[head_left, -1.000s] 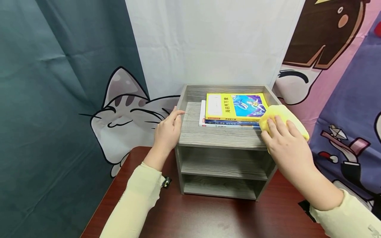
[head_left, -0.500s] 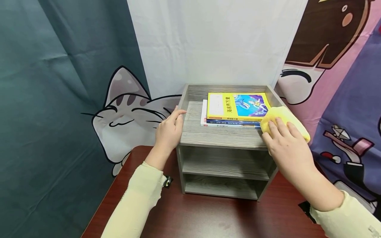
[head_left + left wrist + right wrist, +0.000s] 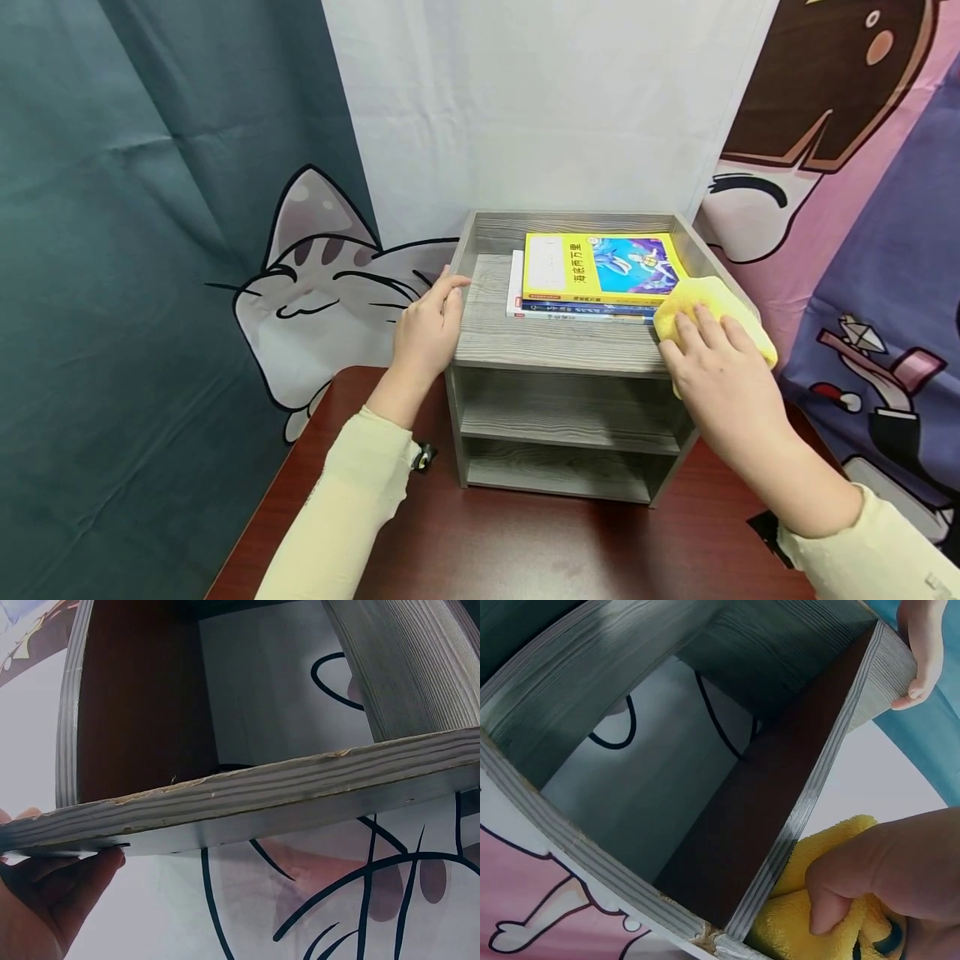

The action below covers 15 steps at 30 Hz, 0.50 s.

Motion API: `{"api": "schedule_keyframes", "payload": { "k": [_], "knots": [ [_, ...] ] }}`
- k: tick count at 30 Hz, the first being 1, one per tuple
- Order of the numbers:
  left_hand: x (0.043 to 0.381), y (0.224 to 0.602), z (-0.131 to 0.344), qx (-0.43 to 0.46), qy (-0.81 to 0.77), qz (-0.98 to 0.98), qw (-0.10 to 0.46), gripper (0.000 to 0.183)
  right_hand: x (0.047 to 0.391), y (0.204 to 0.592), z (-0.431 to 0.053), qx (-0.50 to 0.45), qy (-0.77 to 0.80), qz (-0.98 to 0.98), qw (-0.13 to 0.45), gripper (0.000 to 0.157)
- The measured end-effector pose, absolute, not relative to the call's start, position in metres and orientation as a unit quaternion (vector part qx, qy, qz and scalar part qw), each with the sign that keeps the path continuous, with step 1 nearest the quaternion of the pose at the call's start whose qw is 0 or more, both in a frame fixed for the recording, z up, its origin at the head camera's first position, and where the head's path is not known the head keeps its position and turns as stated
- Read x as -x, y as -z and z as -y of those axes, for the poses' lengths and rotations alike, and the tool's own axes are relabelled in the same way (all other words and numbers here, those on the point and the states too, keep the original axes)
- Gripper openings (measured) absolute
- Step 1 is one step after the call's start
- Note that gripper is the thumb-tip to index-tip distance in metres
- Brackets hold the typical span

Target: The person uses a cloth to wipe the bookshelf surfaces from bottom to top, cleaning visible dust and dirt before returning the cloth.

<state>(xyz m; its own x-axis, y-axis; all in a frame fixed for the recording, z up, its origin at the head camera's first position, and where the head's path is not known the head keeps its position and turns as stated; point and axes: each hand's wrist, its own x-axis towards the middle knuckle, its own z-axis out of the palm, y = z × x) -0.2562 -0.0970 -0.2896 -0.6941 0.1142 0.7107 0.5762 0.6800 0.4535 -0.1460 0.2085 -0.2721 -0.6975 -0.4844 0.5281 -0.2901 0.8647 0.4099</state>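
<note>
A grey wood-grain desktop shelf [image 3: 562, 354] stands on the dark red table. My left hand [image 3: 427, 329] grips the top of its left side panel, with thumb and fingers on either side of the board in the left wrist view. In my right hand [image 3: 723, 387] is a yellow cloth [image 3: 708, 308], bunched against the shelf's front right upper corner. The right wrist view shows the thumb bent over the fluffy cloth [image 3: 802, 922]. Beside the cloth, several books lie stacked in the top tray, a yellow book [image 3: 600, 267] uppermost.
Under the tray are two open compartments, divided by a middle board [image 3: 566, 437]. The table [image 3: 525, 542] extends in front of the shelf. Printed curtains [image 3: 562, 100] hang close behind and at both sides. A small black object [image 3: 423, 457] shows near the left sleeve.
My right hand has slid the yellow cloth slightly toward the front along the shelf's right edge. The left hand keeps its place on the panel. The head view has shifted slightly.
</note>
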Motion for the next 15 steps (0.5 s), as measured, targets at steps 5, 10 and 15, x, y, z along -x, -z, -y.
{"api": "schedule_keyframes", "payload": {
  "k": [5,10,15],
  "knots": [
    [0.2556,0.2892,0.0967,0.199,0.345,0.854,0.335,0.033,0.1452,0.2725,-0.2064,-0.211,0.136,0.911,0.328,0.039],
    [0.2558,0.2895,0.0966,0.199,0.344,0.854,0.336,0.033,0.1439,0.2723,-0.2049,-0.21,0.123,0.912,0.329,0.035],
    [0.2566,0.2897,0.0966,0.2,0.344,0.853,0.336,0.033,0.1437,0.2732,-0.202,-0.201,0.111,0.915,0.332,0.033]
  ]
}}
